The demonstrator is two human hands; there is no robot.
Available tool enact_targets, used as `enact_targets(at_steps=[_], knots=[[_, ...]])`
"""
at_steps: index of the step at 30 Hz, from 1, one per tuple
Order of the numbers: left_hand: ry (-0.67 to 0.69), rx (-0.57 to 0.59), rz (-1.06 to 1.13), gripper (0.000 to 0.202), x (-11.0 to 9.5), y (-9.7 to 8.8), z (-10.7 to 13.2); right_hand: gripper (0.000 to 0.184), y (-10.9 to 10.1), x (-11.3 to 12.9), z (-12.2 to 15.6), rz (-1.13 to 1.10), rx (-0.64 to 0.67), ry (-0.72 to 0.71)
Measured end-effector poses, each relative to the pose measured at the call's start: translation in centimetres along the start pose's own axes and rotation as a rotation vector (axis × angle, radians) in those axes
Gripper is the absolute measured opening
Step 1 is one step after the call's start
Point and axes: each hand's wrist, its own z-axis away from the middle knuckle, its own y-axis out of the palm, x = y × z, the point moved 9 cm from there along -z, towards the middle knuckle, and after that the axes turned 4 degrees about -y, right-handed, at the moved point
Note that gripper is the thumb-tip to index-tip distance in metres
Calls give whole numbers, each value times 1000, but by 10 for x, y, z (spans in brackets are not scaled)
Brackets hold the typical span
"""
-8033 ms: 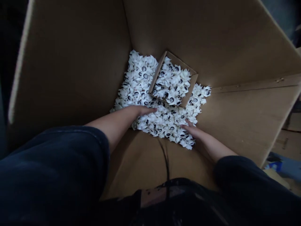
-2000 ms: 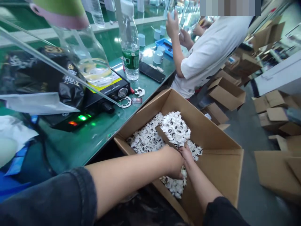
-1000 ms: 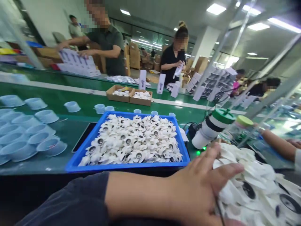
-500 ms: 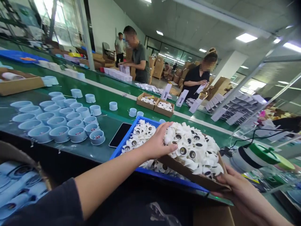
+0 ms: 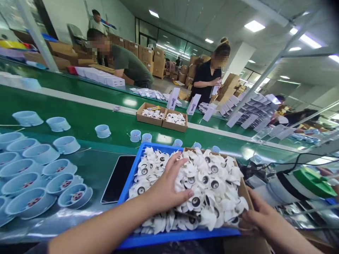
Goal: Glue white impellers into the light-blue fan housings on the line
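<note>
Since half a second ago I have brought the cardboard box (image 5: 243, 189) lower and nearer, so that it now sits over the right half of the blue tray (image 5: 126, 181), and my left hand (image 5: 169, 188) has slid from the far edge of the heap to its near left side. The box is heaped above its rim with white plastic parts (image 5: 212, 176), each with a dark round centre; more of the same parts lie in the tray beneath and to the left of it. My left hand lies flat on the heap, fingers spread wide and thumb out, pressing on the parts without closing on any. My right hand (image 5: 262, 216) grips the near right corner of the box, thumb against its wall; the fingers below are hidden. A dark phone (image 5: 118, 178) lies flat on the green table (image 5: 87, 114), just beside the tray's left wall. Further left stand rows of pale blue cups (image 5: 39, 155), open side up. Across the table two small cardboard boxes (image 5: 161, 118) sit side by side, with white parts in them. Behind them one person in a dark green shirt (image 5: 129, 67) bends over the far table, and another in black (image 5: 205, 76) stands holding a white card. At far right lies a bottle with a green lid (image 5: 312, 180).
</note>
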Motion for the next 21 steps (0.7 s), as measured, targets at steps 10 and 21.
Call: enact_targets(at_steps=[10,21], knots=[[2,14,-251,75,-17,-4,-6,108,-7,2,-28,440,134,-313],[122,-41,-471,85,-47,-3,-22,96,61,80,-14,1114,33,-989]])
